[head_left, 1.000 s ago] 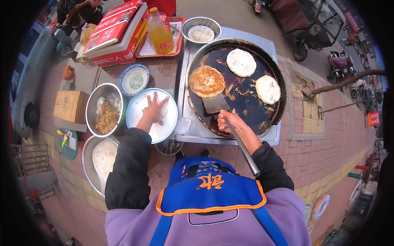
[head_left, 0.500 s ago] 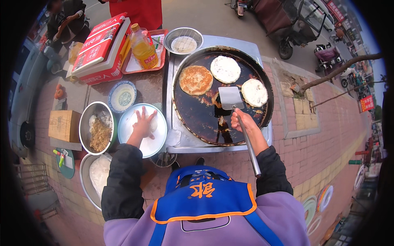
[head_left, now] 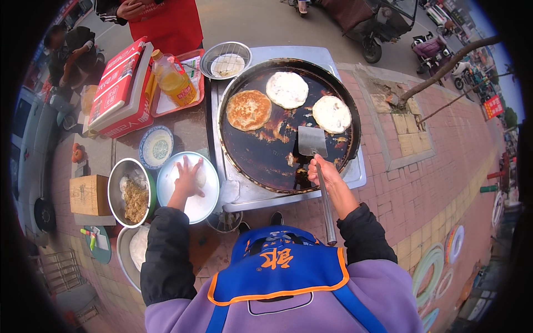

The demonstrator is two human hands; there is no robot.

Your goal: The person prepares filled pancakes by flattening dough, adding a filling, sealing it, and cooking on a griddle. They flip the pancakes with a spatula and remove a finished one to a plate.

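My right hand (head_left: 326, 173) is closed round the handle of a metal spatula (head_left: 312, 141), its flat blade over the right side of a large round black griddle pan (head_left: 250, 176). Just beyond the blade lies a pale flatbread (head_left: 331, 115). Another pale flatbread (head_left: 287, 90) lies at the far side, and a browned flatbread (head_left: 249, 110) at the left. Fingers spread, my left hand (head_left: 187, 176) rests in a white basin (head_left: 166, 210) of white powder. A whitish lump (head_left: 200, 177) shows beside its fingers, partly hidden by them.
Left of my left hand stand a metal bowl of brown filling (head_left: 136, 202), a bowl of dough (head_left: 139, 247) and a patterned bowl (head_left: 156, 147). Behind them are an oil bottle (head_left: 175, 80), a red-and-white box (head_left: 119, 91) and a wire strainer (head_left: 226, 61). A person in red (head_left: 166, 28) stands opposite.
The spatula has moved right and nearer to me across the pan, away from the middle. My left hand stays in the basin with fingers spread. The whole view has shifted slightly.
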